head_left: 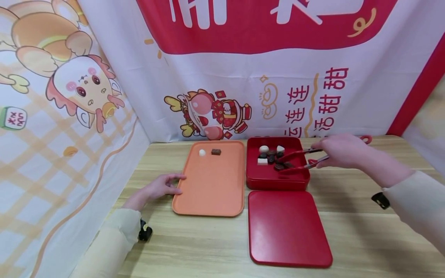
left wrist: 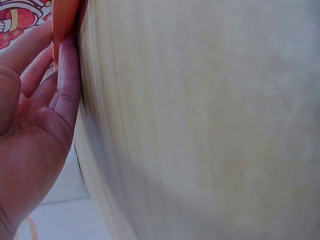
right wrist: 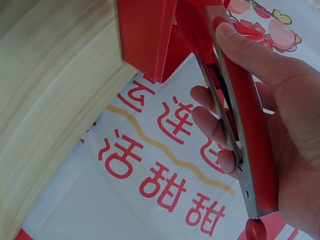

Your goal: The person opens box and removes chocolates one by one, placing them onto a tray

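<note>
My left hand (head_left: 161, 186) grips the left rim of an orange tray (head_left: 212, 185), its fingers bent at the edge in the left wrist view. On the tray lie a small white piece (head_left: 202, 153) and a brown chocolate-like block (head_left: 216, 152). My right hand (head_left: 342, 151) holds red-and-metal tongs (right wrist: 250, 120), fingers wrapped around the handles. The tongs' red tips reach into a red square box (head_left: 253, 172), spread apart about dark round pieces (head_left: 279, 166). Whether they touch a piece I cannot tell. White pieces (head_left: 264, 149) and more dark ones lie nearby in the box.
A red lid (head_left: 288, 227) lies flat on the wooden table (head_left: 205, 247), in front of the box. Behind the tray and box hangs a printed white cloth (head_left: 222, 81). Another patterned cloth (head_left: 87, 154) borders the left side.
</note>
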The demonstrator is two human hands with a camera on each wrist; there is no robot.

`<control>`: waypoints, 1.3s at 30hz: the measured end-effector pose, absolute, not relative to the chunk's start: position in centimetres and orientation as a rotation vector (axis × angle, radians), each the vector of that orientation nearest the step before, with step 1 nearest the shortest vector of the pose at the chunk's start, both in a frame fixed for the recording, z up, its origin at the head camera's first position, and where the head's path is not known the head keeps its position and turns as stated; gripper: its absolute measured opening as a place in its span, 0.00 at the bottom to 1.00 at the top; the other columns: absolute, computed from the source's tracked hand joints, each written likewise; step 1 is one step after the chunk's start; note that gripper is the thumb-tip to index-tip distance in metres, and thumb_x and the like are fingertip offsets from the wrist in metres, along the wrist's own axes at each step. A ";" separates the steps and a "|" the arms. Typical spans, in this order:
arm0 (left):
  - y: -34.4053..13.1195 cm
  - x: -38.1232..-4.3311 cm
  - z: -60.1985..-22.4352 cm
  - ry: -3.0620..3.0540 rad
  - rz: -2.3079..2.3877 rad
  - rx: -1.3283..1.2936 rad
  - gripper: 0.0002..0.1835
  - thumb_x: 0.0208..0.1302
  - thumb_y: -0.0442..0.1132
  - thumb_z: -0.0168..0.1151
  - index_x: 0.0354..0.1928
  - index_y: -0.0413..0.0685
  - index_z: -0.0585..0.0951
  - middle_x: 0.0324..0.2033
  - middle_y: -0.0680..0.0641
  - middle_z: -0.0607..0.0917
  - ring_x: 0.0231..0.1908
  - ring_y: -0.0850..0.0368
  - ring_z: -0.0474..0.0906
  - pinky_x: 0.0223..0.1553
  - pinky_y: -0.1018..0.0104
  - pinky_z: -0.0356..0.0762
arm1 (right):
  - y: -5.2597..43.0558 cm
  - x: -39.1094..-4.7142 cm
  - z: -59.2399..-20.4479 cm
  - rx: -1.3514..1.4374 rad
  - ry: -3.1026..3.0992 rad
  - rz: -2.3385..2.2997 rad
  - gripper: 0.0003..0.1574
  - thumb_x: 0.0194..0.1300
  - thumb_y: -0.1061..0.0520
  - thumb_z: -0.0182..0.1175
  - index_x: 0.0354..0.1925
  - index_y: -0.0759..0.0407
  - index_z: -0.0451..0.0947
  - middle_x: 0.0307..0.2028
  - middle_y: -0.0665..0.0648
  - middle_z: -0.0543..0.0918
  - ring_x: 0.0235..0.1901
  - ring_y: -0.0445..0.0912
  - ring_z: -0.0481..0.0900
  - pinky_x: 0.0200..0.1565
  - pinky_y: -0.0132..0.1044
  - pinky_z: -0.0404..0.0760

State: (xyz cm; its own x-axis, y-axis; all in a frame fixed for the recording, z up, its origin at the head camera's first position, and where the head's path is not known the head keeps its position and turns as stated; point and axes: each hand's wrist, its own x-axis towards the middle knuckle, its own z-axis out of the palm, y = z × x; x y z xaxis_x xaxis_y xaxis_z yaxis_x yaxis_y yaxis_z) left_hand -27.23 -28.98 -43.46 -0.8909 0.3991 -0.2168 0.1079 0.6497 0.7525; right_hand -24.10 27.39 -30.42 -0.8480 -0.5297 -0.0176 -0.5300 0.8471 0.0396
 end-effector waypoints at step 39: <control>-29.1 -27.1 -43.5 2.463 1.185 0.370 0.33 0.58 0.38 0.71 0.65 0.44 0.73 0.66 0.36 0.66 0.32 0.53 0.72 0.36 0.62 0.74 | 27.2 -24.7 -31.8 -0.908 2.971 0.014 0.29 0.48 0.44 0.76 0.46 0.57 0.86 0.38 0.53 0.86 0.37 0.50 0.82 0.38 0.49 0.80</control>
State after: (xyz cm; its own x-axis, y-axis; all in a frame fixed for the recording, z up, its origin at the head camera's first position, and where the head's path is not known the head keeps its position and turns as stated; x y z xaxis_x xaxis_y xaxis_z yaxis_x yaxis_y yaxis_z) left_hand -27.14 -29.14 -43.50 -0.8926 0.3919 -0.2230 0.0703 0.6095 0.7897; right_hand -24.71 27.18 -31.82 -0.8287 -0.5586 -0.0360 -0.5589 0.8292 -0.0014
